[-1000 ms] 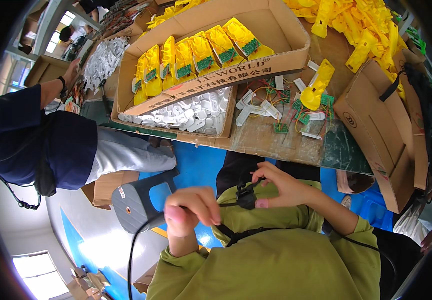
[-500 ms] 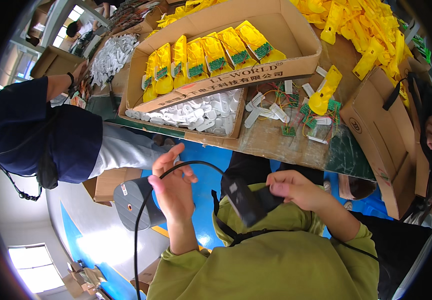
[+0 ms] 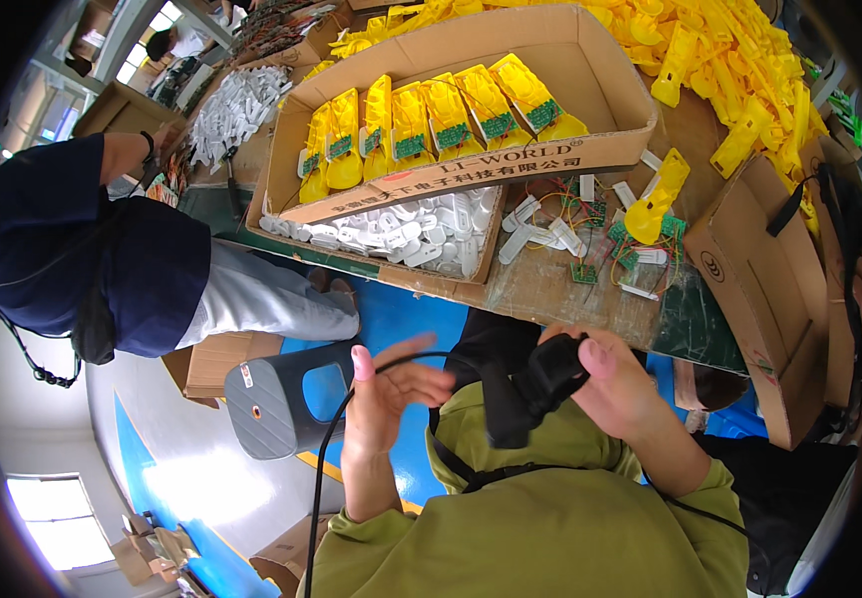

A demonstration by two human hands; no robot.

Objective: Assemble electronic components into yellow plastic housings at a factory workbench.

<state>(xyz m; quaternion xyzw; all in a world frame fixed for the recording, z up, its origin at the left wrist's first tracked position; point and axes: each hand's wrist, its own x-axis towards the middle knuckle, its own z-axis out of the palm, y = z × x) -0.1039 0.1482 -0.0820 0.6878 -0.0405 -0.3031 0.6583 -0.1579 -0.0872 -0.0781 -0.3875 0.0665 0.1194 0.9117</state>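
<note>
In front of my olive-green top, my right hand (image 3: 618, 384) grips a small black boxy device (image 3: 540, 384) between thumb and fingers. A flat black piece hangs from the device on its left side; its exact kind I cannot make out. From it a black cable (image 3: 334, 424) arches left across my left hand and drops to the lower edge. My left hand (image 3: 381, 407) is raised with thumb up and fingers stretched, slightly smeared by motion. The cable runs between its thumb and fingers, which are not closed around it.
Ahead stands a workbench (image 3: 550, 284) with a cardboard box (image 3: 605, 145) of yellow housings (image 3: 411, 120), white plastic parts (image 3: 421, 234) and wired green circuit boards (image 3: 640, 239). A person in dark blue (image 3: 142, 279) works at left. A grey stool (image 3: 276, 404) is beside my left hand.
My right hand has turned the black device and lifted it slightly. My left hand has shifted right, its fingers swinging toward the device. The cable has moved right with it.
</note>
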